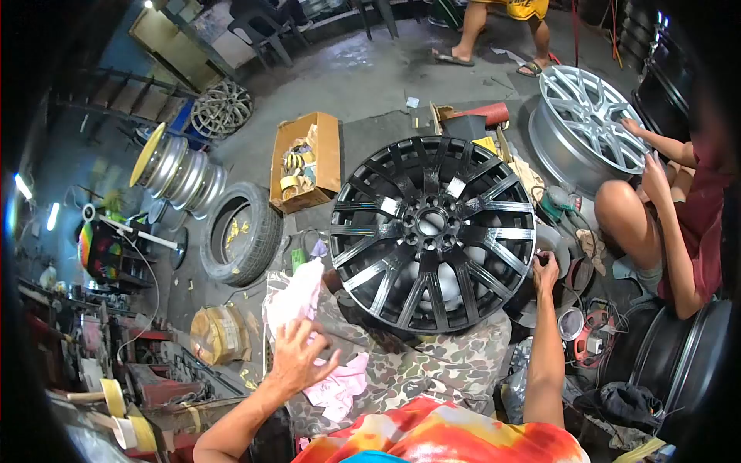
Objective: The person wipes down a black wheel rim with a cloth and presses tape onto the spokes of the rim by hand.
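A glossy black multi-spoke wheel rim [428, 289] lies face up in front of me, over a camouflage cloth [455, 363]. My right hand [546, 272] is at its right edge, fingers bent and closed against the outer lip. To the lower left of the rim, my left hand [299, 356] hovers with its fingers apart. Just beyond those fingers is a pale pink-white cloth [297, 297]; whether they touch it, I cannot tell. Under the palm side lies a pink cloth [343, 386], bunched on the camouflage fabric.
At right a co-worker in a dark red shirt [698, 224] touches a silver rim [594, 116]. A cardboard box [328, 166] with tape rolls, a tyre [262, 239] and stacked rims [181, 174] stand left. A red tool [594, 339] lies lower right. Another person's legs [471, 35] appear behind.
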### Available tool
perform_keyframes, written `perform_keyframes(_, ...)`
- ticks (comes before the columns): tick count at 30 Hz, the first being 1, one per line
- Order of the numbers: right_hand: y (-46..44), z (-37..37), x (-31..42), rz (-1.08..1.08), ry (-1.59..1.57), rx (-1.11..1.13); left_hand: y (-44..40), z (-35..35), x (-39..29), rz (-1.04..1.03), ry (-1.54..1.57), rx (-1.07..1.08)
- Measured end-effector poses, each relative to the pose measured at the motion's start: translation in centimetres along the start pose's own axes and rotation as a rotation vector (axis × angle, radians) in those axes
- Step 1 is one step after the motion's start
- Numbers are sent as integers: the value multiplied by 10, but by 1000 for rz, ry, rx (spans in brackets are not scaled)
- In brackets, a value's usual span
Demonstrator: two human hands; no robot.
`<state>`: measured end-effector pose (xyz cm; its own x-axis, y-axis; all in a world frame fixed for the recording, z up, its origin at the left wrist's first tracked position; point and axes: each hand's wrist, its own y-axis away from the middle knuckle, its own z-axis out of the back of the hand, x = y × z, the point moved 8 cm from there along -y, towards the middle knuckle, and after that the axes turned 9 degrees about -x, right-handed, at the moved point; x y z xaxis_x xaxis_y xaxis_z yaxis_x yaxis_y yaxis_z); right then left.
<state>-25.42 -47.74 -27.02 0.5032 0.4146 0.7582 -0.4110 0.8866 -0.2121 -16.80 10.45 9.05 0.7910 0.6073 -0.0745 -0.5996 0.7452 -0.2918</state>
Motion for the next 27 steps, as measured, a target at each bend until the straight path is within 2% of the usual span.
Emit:
perform_keyframes(3, 2, -6, -1, 24, 23, 15, 32, 2, -20, -42, -44, 79)
perform_keyframes(5, 9, -4, 0, 12, 159, 16, 48, 9, -34, -54, -17, 177)
perform_keyframes(7, 15, -5, -1, -92, 148, 55, 60, 25, -31, -37, -14, 264)
perform_keyframes(10, 10, 5, 7, -44, 97, 16, 66, 46, -18, -10, -121, 310)
perform_keyframes(12, 4, 9, 20, 79, -74, 21, 73, 53, -1, 39, -163, 129)
perform_keyframes(13, 5, 17, 35, 143, -63, 19, 72, 62, 4, 60, -213, 6)
perform_keyframes(15, 17, 23, 49, 240, 50, 94, 59, 80, 27, 235, -196, -146)
perform_keyframes(16, 25, 25, 59, 412, 68, 113, 54, 84, 39, 317, -123, -181)
perform_keyframes(17, 27, 30, 58, 412, 64, 117, 45, 91, 40, 254, -155, -223)
perform_keyframes(20, 27, 35, 45, 340, 121, 97, 35, 113, 61, 321, 62, -328)
perform_keyframes(22, 33, 55, 53, 343, 269, -24, 41, 133, 67, 538, 258, -450)
perform_keyframes(23, 36, 59, 58, 357, 281, -10, 48, 144, 68, 620, 333, -526)
perform_keyframes(25, 41, 55, 63, 371, 476, 120, 65, 164, 66, 651, 469, -744)
perform_keyframes(26, 42, 54, 64, 385, 485, 129, 84, 161, 78, 640, 490, -778)
perform_keyframes(27, 40, 63, 68, 381, 462, 5, 93, 153, 74, 658, 493, -782)
